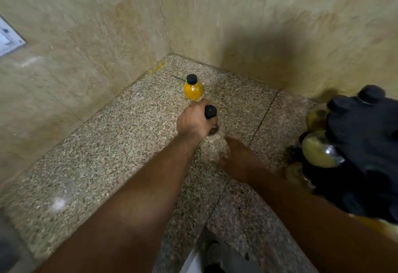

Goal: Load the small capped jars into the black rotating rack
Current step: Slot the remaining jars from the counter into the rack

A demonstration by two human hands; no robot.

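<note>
Left hand (pixel 195 121) clenched round a black-capped jar (pixel 211 114) on the granite counter (pixel 103 154), right hand (pixel 239 158) blurred, grip indeterminate; yellow-filled jar (pixel 193 88) waits behind; suggest carrying the jar upright to a free slot of the black rotating rack (pixel 361 156) at right.

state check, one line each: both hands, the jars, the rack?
left hand: closed around a black-capped jar, held above the counter.
right hand: empty, low over the granite counter, blurred.
yellow jar: upright, capped, standing free on the counter near the corner.
black rotating rack: at the right edge, already holding several capped jars; slot count unclear.
</note>
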